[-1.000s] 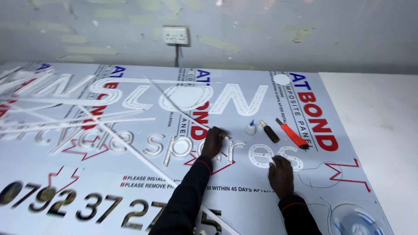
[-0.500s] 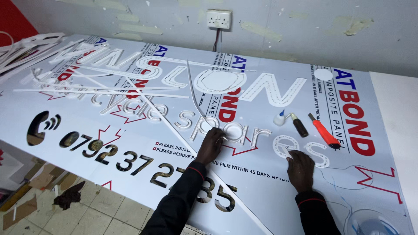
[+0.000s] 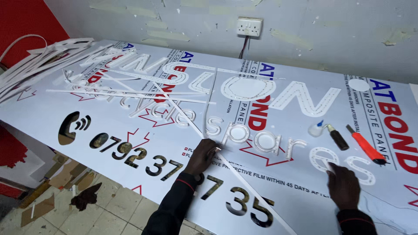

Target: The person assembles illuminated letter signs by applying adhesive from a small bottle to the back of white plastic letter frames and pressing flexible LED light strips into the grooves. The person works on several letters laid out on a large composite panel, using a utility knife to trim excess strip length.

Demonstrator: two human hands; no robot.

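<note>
White film-covered composite sign panel (image 3: pixel 65 109) lies flat across the bench, cut through with dark digit-shaped openings along its near edge and raised clear acrylic letters across its middle. Since a second ago the view has swung left, so the panel's left end and the tiled floor (image 3: pixel 109 204) beyond the near edge now show, while both hands remain at the same row of letters. The left hand (image 3: pixel 202 156) rests curled, fingertips down, on a long thin white plastic strip (image 3: pixel 244 182) that runs diagonally from the panel's middle towards the near edge; whether it pinches the strip or only presses it cannot be told. The right hand (image 3: pixel 344 185) lies with fingers bent on a clear acrylic looped letter (image 3: pixel 324 159) near the right end of the row, pressing rather than gripping. The steady hands suggest the lettering is being held in place, with nothing lifted.

Towards the far right corner lie a small clear glue bottle with a blue tip (image 3: pixel 316 128), a dark brown cylindrical tube (image 3: pixel 338 138) and a red utility knife (image 3: pixel 365 146), near each other and just beyond the right hand. More thin white strips (image 3: pixel 130 92) cross the left half of the panel, and a heap of white offcuts (image 3: pixel 39 61) sits at the far left corner. A white wall socket (image 3: pixel 248 27) sits above the far edge.
</note>
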